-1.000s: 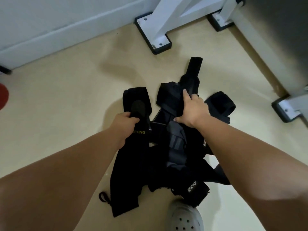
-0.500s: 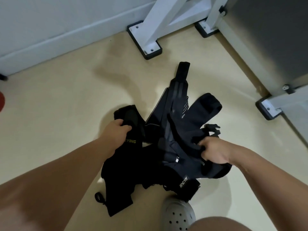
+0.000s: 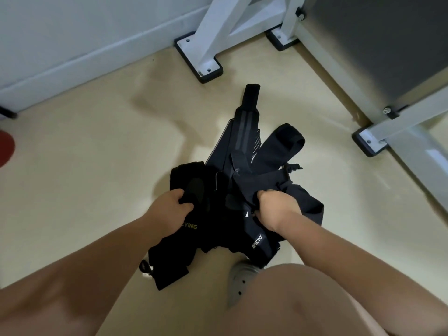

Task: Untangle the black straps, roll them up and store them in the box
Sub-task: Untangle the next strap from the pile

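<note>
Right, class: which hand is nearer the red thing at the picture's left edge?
Left. The left hand grips the black straps to the right of the red thing; the right hand grips them farther right again.

Yellow letters "EYING" are showing on the black strap (image 3: 194, 235) that the left hand (image 3: 169, 212) is gripping; its wrist is covering the start of the word. White letters "CYO", with small bars before them, are running along a band (image 3: 257, 241) among the straps (image 3: 244, 146) gripped by the right hand (image 3: 276, 209).
</note>
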